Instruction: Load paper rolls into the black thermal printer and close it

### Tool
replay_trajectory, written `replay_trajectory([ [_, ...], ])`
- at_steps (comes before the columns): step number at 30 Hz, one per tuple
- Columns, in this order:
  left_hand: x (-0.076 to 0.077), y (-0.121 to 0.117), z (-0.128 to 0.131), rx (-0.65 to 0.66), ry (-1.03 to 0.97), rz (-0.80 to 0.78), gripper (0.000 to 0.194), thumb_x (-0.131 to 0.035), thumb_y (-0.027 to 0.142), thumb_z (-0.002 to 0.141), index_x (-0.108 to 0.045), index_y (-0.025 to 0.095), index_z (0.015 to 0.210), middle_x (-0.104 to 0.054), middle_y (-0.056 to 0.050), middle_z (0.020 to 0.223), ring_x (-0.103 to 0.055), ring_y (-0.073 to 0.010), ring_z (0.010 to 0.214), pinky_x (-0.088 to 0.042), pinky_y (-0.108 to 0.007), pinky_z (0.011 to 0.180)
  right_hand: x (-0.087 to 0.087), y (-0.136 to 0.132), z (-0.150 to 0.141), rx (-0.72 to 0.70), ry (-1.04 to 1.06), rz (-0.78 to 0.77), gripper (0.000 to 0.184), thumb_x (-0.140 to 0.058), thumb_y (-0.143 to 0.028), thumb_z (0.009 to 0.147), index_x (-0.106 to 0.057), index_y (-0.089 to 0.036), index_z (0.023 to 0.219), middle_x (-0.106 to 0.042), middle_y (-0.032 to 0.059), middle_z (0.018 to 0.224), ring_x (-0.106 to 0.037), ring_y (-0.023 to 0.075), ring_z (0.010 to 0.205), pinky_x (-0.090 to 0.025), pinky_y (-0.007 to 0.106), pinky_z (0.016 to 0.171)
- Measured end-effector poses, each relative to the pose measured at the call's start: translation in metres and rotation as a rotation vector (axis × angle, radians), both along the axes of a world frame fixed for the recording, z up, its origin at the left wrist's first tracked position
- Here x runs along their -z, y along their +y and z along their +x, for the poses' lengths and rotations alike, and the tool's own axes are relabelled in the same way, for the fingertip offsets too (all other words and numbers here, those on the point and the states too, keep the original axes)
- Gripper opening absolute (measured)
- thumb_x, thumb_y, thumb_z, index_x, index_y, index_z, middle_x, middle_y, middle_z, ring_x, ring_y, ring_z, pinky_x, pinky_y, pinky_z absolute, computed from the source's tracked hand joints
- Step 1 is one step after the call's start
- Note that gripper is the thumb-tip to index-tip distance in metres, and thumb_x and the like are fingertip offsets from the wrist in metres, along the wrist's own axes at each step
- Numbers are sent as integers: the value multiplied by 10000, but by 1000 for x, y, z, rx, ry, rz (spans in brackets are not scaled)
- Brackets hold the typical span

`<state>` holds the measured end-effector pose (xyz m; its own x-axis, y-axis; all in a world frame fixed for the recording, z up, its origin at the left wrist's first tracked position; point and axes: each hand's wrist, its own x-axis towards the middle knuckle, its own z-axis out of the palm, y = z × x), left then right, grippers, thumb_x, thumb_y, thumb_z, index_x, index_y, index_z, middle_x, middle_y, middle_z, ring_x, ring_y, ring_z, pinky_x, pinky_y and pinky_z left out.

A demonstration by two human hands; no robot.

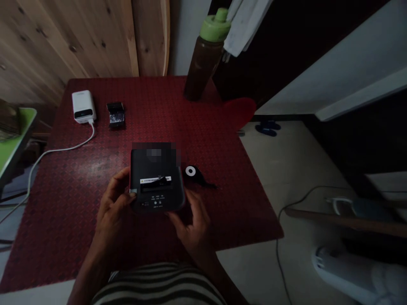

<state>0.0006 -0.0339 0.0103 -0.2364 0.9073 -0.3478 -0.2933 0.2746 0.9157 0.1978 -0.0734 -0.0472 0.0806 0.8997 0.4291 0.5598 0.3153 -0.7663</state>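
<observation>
A black, box-shaped label printer [157, 169] with a slot, a white warning sticker and small buttons is held over the table. My left hand [116, 199] grips its left side, the thumb on the near left corner. On the opposite side, my right hand [192, 216] has its fingers along the edge and its thumb at the near edge. Just right of the printer lies a black roll with a white core [190, 171], its loose tail trailing to the right. Farther back rests a small spool of shiny black ribbon [116, 115].
On the red patterned table [152, 110], a white power bank [83, 106] at the back left has a white cable [71, 148] running off the left edge. A tall brown bottle with a green lid [205, 63] stands at the back right corner. A red stool seat [240, 112] is beyond.
</observation>
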Motion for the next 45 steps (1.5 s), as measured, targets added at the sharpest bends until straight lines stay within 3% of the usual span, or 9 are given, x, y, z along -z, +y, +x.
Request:
replay_trajectory([
  [6,0,0,4,2,68,31,583,-849,344,804,-750,251,1371,-774,-84,1388,-739,-290,1200,-582,-352,940,3,-1,-4,2,69,-46,531,-754,-309,1062,-585,-275,1564,-764,142,1361,-779,301,1226,-694,448,991],
  [14,13,-6,-2,41,99,111,562,-795,351,890,-713,273,1441,-738,-71,1476,-710,-296,1293,-572,-350,974,-6,-2,7,-55,25,-29,536,-740,-300,1067,-600,-262,1583,-778,136,1386,-771,297,1274,-673,444,1060],
  [20,21,-11,-2,96,227,232,552,-737,478,1005,-664,267,1510,-723,-93,1508,-702,-315,1340,-594,-403,1035,-47,28,26,-17,-16,60,364,-592,-230,1141,-694,-274,1488,-806,100,1354,-789,248,1192,-670,414,1006],
  [23,26,-12,-1,105,304,325,554,-690,526,1046,-638,268,1534,-715,-101,1513,-709,-315,1330,-594,-442,1065,-75,65,15,-238,-199,94,361,-525,-105,1142,-760,-255,1369,-841,75,1270,-785,222,1192,-634,408,1077],
  [25,31,-12,-1,114,333,349,555,-670,528,1062,-626,264,1549,-693,-108,1536,-695,-322,1359,-577,-473,1111,-90,91,-2,-385,-408,1,354,-518,-59,1127,-795,-217,1281,-843,95,1292,-774,238,1214,-612,406,1099],
  [29,39,-14,-1,120,286,343,610,-669,536,1065,-579,242,1592,-643,-140,1601,-628,-359,1470,-516,-547,1206,-112,129,-37,-550,-875,-368,251,-586,-78,1105,-801,-173,1194,-851,133,1199,-791,278,1152,-596,377,990],
  [33,43,-16,-1,140,211,309,625,-673,521,1068,-545,235,1609,-609,-159,1650,-557,-381,1563,-462,-587,1261,-120,142,-50,-618,-1011,-508,244,-629,-92,1086,-777,-147,1272,-832,164,1252,-804,291,1140,-578,359,925],
  [38,45,-15,-2,129,216,297,630,-681,525,1057,-552,237,1602,-621,-158,1630,-584,-379,1534,-448,-592,1273,-112,144,-41,-633,-976,-436,205,-706,-159,1065,-778,-166,1256,-818,142,1287,-785,273,1150,-563,355,964],
  [45,40,-14,-1,108,221,294,610,-685,517,1043,-581,232,1572,-631,-155,1607,-595,-376,1508,-462,-573,1254,-109,112,-20,-393,-706,-141,103,-741,-205,1020,-802,-210,1103,-849,96,1083,-786,258,984,-591,376,900],
])
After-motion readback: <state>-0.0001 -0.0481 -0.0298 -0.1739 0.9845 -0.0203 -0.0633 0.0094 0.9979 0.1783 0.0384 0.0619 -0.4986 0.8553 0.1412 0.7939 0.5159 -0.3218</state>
